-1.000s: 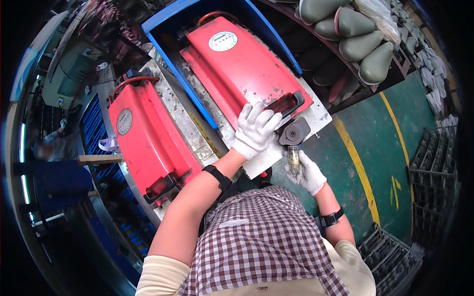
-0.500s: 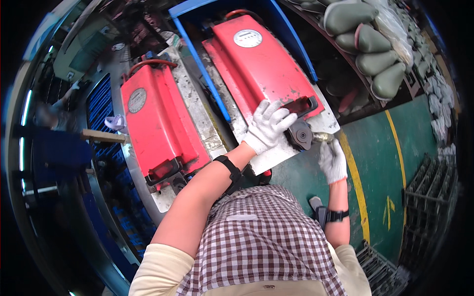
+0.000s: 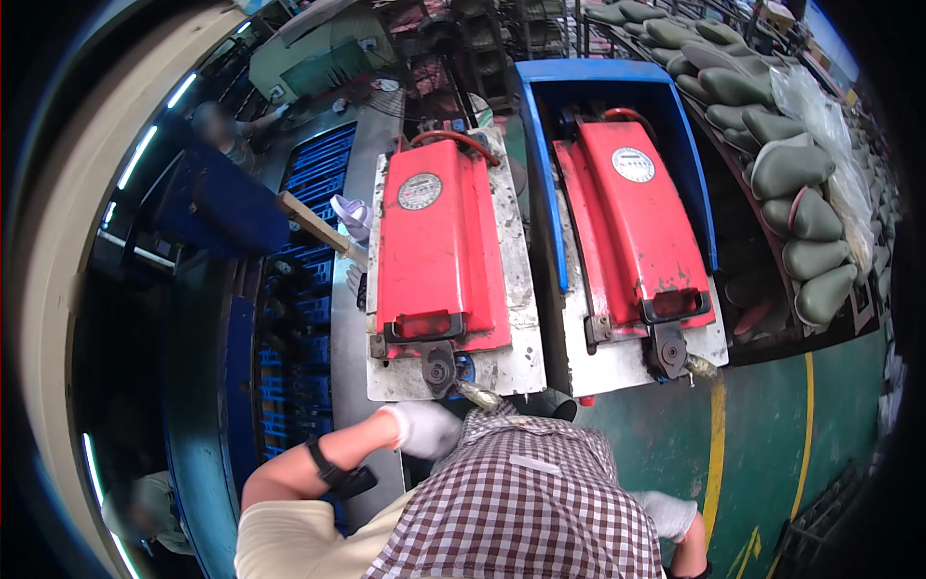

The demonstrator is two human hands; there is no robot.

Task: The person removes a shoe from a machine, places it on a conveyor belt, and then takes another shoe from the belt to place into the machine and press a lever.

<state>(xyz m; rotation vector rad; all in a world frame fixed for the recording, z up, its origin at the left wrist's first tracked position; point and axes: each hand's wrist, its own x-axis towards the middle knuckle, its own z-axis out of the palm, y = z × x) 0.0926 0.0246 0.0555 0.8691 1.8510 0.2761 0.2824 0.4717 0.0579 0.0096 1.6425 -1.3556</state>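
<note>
White-gloved and blurred, my left hand (image 3: 426,429) is near the handle (image 3: 477,394) at the near end of the left red machine (image 3: 434,251); my right hand (image 3: 667,514), partly behind my checked apron (image 3: 521,502), is at near right. I cannot tell how open either hand's fingers are, or whether they hold anything.

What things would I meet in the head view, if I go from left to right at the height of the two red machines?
Dark blue box-like panel → lilac shoe → left red machine → right red machine → grey-green rounded pieces.
</note>
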